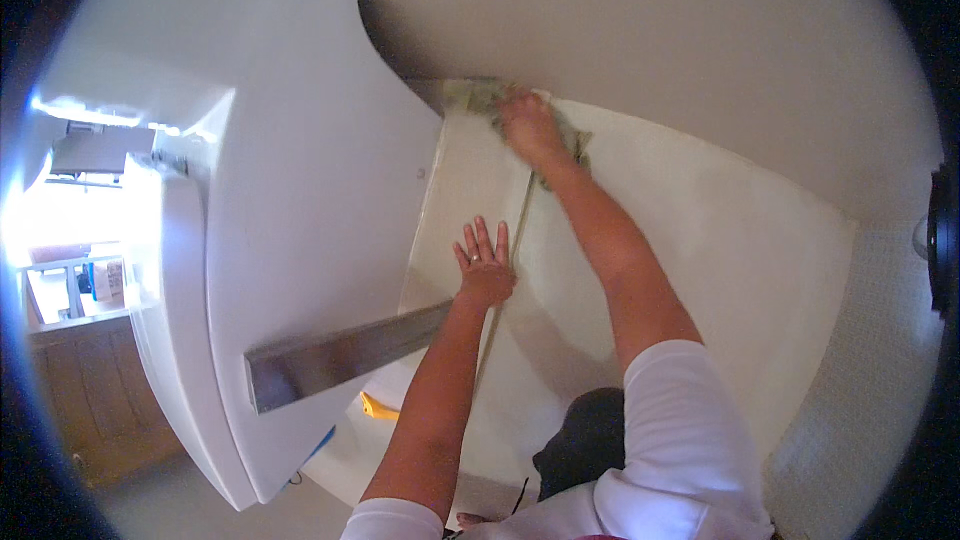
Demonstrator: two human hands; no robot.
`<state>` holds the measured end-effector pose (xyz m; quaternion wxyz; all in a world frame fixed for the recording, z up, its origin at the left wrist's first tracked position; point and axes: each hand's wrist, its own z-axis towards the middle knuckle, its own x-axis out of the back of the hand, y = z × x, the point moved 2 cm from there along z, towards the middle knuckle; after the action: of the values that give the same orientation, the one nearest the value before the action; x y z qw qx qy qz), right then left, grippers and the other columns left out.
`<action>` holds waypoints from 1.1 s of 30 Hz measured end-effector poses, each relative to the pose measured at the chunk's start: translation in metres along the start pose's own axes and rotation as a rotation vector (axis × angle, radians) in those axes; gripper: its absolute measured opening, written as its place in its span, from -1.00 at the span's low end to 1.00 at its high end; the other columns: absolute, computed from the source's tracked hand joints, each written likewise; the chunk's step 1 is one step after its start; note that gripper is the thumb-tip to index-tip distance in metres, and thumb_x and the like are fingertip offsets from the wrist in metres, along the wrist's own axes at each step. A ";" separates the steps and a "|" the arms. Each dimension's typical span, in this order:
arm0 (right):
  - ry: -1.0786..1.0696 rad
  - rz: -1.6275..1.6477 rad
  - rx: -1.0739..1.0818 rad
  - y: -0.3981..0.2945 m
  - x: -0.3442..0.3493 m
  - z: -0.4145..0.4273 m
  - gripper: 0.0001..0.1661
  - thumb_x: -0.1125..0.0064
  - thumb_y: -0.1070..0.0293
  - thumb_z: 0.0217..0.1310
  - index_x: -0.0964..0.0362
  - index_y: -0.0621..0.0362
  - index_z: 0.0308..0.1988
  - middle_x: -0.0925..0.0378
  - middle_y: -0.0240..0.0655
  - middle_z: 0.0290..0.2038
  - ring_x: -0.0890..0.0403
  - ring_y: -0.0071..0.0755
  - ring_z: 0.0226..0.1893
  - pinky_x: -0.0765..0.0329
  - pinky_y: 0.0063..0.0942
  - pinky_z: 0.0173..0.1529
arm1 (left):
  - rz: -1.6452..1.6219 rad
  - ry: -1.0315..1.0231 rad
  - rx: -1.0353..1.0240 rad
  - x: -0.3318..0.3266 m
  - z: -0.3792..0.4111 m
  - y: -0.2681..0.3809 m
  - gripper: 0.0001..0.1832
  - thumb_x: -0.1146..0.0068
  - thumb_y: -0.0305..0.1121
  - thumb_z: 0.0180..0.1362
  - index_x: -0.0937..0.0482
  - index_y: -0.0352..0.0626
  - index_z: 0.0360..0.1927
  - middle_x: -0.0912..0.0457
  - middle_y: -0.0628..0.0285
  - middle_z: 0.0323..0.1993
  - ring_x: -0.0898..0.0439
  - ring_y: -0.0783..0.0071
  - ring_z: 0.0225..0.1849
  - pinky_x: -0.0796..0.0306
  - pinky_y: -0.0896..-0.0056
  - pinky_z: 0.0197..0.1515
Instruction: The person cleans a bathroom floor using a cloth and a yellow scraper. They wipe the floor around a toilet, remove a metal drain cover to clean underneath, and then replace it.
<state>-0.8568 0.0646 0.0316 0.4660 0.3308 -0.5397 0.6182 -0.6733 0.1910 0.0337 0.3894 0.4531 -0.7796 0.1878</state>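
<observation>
My right hand (529,127) presses a crumpled greenish cloth (581,146) against the far end of a cream-coloured surface (637,165), where it meets the wall. The hand is slightly blurred and its fingertips are hard to make out. Lower and to the left, my left hand (486,262) lies flat with its fingers spread on the same cream surface, beside a long dark seam (525,210). It holds nothing, and a ring shows on one finger.
A large smooth white panel (322,165) stands on the left, with a flat metal bar (337,360) jutting towards my left forearm. A yellow item (377,406) lies below the bar. The beige wall (675,30) curves across the back. A dark round fixture (941,240) is at far right.
</observation>
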 end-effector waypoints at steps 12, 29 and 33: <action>-0.165 0.217 -0.028 -0.092 -0.028 -0.223 -0.46 0.21 0.26 0.17 -0.03 0.11 0.16 -0.03 0.06 0.15 -0.09 0.18 0.12 -0.03 -0.11 0.19 | -0.370 0.707 -0.120 -0.043 -0.114 0.021 -0.23 -0.04 -0.44 -0.08 0.05 -0.22 0.23 0.16 -0.18 0.24 0.11 -0.12 0.26 0.18 -0.02 0.24; 0.255 0.343 -0.192 0.035 0.044 -0.090 -0.71 0.13 0.35 0.01 -0.40 0.29 -0.29 -0.44 -0.04 -0.27 -0.41 0.06 -0.22 -0.34 -0.14 -0.09 | -0.146 0.359 0.169 -0.117 -0.188 -0.020 -0.17 -0.14 -0.25 -0.15 -0.01 -0.27 0.19 0.02 -0.03 0.24 -0.09 0.08 0.19 0.03 0.07 0.18; 0.174 0.047 -0.032 -0.063 -0.047 -0.092 -0.55 0.22 0.31 0.07 -0.32 0.21 -0.04 -0.17 0.07 0.09 -0.13 -0.02 0.16 -0.08 -0.01 0.16 | 0.040 0.335 0.158 -0.127 -0.157 0.000 -0.09 -0.14 -0.16 -0.15 0.09 -0.31 0.22 0.15 -0.12 0.26 -0.06 0.08 0.21 0.07 0.08 0.21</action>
<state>-0.7730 0.1431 -0.0075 0.5017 0.2559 -0.5144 0.6467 -0.5678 0.3635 0.0333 0.4732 0.4291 -0.6954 0.3292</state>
